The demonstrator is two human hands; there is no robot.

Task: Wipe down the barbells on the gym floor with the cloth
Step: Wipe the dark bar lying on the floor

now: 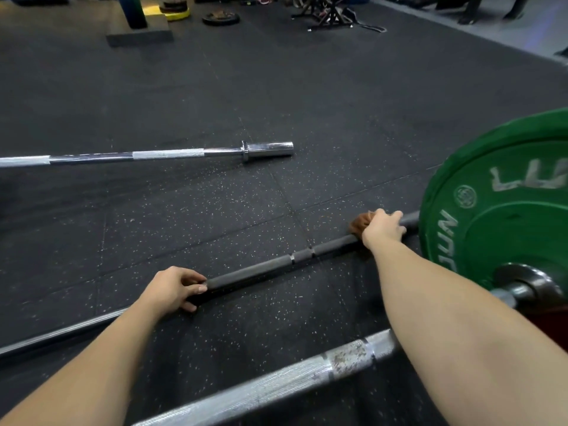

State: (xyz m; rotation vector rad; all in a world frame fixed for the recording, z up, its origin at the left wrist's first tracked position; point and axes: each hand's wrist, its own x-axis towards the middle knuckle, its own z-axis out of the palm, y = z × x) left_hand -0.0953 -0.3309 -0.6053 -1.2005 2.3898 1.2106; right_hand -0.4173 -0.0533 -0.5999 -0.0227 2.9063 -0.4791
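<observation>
The dark bar [261, 270] lies on the floor [215, 103]. The left hand [175, 287] grasps it mid-shaft with fingers curled round. The right hand [382, 229] clasps the brown cloth [359, 222] around the same bar, near the green plate [504, 216]. A chrome bar [166, 154] lies beyond, and a silver bar [276, 385] lies nearest the person.

A gym: rubber flooring [215, 87], barbells [172, 154], weight plates [504, 216].
</observation>
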